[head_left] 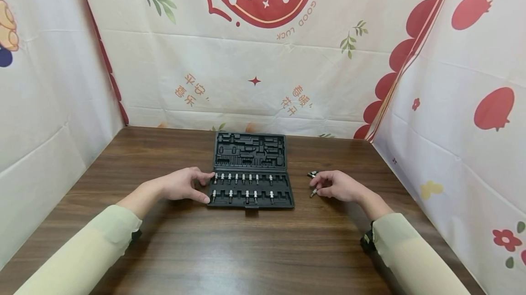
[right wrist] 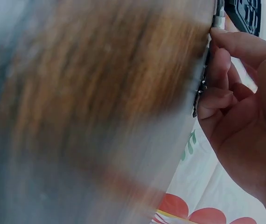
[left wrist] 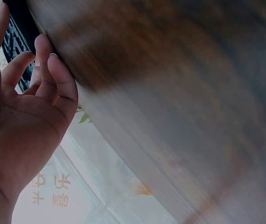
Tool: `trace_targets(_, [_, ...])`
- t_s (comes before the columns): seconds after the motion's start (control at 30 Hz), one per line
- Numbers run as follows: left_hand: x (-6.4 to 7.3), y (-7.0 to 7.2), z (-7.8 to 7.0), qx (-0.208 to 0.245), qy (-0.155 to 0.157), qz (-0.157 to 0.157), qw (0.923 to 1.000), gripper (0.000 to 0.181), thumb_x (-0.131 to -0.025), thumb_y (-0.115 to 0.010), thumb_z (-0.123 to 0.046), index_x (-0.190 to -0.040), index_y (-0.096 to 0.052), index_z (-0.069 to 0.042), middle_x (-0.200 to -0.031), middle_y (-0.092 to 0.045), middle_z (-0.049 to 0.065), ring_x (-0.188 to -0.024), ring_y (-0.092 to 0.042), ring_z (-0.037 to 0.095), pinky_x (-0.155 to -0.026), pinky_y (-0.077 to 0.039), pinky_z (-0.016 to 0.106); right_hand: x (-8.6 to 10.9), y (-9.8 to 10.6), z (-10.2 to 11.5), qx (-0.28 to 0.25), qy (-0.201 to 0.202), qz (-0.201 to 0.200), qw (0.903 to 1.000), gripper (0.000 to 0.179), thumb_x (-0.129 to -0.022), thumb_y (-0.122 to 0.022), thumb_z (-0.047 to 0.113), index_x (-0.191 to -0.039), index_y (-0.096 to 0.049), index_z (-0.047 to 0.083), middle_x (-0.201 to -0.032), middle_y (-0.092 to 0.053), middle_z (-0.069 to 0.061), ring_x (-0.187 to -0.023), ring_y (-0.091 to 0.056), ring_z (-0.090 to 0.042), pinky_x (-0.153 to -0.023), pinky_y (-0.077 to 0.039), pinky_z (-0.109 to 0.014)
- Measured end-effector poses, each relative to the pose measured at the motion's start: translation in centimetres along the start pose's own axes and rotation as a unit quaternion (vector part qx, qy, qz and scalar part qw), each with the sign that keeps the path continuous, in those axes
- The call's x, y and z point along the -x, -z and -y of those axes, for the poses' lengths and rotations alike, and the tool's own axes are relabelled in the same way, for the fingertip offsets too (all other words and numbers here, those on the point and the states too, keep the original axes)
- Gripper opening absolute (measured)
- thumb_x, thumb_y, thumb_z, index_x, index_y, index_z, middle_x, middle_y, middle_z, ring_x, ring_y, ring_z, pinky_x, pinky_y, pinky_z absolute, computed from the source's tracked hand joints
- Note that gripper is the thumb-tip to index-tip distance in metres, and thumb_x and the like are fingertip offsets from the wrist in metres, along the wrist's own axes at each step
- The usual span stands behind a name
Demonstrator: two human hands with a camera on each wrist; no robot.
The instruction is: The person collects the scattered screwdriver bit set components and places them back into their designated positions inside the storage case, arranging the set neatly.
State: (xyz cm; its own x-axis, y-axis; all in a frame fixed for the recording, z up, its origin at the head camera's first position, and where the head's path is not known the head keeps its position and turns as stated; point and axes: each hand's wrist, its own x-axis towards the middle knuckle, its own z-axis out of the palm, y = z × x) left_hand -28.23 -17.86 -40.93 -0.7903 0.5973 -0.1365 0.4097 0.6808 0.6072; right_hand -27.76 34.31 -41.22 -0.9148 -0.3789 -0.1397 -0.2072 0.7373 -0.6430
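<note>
Pinching a small socket bit [head_left: 313, 193] at its fingertips, the right hand [head_left: 339, 186] hid one end of it. Dark pieces [head_left: 312, 174] just beyond those fingers were partly covered, count unclear. Left of that hand lay the open black case [head_left: 250, 170]; the left hand [head_left: 185, 184], fingers apart, touched its left edge. Bit's long axis slanted, free end leftward and toward the wearer.

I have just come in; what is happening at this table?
A person's left hand touches the left edge of an open black case, where metal bits stand in two rows, with some slots unfilled. To the right of the case, the right hand pinches one small bit; more small pieces lie beside it on the table.
</note>
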Motion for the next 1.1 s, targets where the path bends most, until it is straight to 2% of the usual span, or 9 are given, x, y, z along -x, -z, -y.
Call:
trace_targets(0.2, [0.0,0.0,0.0,-0.004,0.000,0.002,1.0000,0.091,-0.092,-0.090,-0.043,-0.166,-0.049,-0.007,-0.130,-0.066,0.012,-0.109,-0.061,0.021,-0.092,-0.050,0.038,-0.1,0.0,-0.2,-0.002,-0.016,-0.014,0.9998,0.009,-0.101,-0.077,0.010,-0.110,-0.076,0.010,-0.095,-0.067,-0.004,-0.077,-0.058,-0.018,-0.066,-0.050,-0.030])
trace_targets(0.4, [0.0,0.0,0.0,-0.001,0.002,0.003,1.0000,0.092,-0.092,-0.091,-0.042,-0.166,-0.049,-0.007,-0.130,-0.066,0.013,-0.103,-0.062,0.019,-0.089,-0.051,0.037,-0.2,0.0,-0.3,0.006,-0.014,-0.009,0.9998,0.007,-0.104,-0.074,0.012,-0.111,-0.076,0.012,-0.099,-0.069,-0.004,-0.079,-0.059,-0.020,-0.068,-0.052,-0.030])
trace_targets(0.67, [0.0,0.0,-0.1,0.002,0.004,0.006,1.0000,0.092,-0.093,-0.090,-0.042,-0.166,-0.048,-0.007,-0.131,-0.066,0.014,-0.110,-0.062,0.022,-0.091,-0.051,0.038,0.0,-0.3,0.6,0.002,-0.032,0.001,0.9995,0.026,-0.100,-0.084,0.030,-0.116,-0.075,0.011,-0.091,-0.069,-0.002,-0.076,-0.059,-0.019,-0.066,-0.048,-0.031])
trace_targets(0.8, [-0.1,0.1,-0.1,0.003,0.006,0.007,1.0000,0.092,-0.093,-0.090,-0.042,-0.166,-0.048,-0.007,-0.131,-0.066,0.014,-0.113,-0.062,0.024,-0.092,-0.051,0.038,-0.1,-0.4,0.9,0.013,-0.037,0.002,0.9992,0.027,-0.099,-0.084,0.031,-0.116,-0.074,0.011,-0.090,-0.068,-0.002,-0.077,-0.059,-0.019,-0.067,-0.047,-0.032])
trace_targets(0.97, [0.1,0.1,-0.1,0.000,0.009,0.007,0.9999,0.092,-0.093,-0.089,-0.043,-0.167,-0.047,-0.007,-0.132,-0.065,0.014,-0.110,-0.063,0.022,-0.091,-0.051,0.038,-0.6,-0.9,1.9,0.029,-0.047,-0.009,0.9984,0.032,-0.099,-0.084,0.041,-0.111,-0.074,0.013,-0.088,-0.067,-0.002,-0.075,-0.061,-0.018,-0.069,-0.051,-0.033])
trace_targets(1.1, [0.0,0.1,-0.1,0.003,0.007,0.010,0.9999,0.092,-0.093,-0.089,-0.043,-0.167,-0.047,-0.007,-0.133,-0.065,0.015,-0.105,-0.062,0.020,-0.089,-0.051,0.038,-1.0,-1.4,2.4,0.037,-0.042,-0.015,0.9983,0.029,-0.098,-0.085,0.036,-0.108,-0.074,0.011,-0.085,-0.067,-0.002,-0.072,-0.061,-0.017,-0.068,-0.051,-0.034])
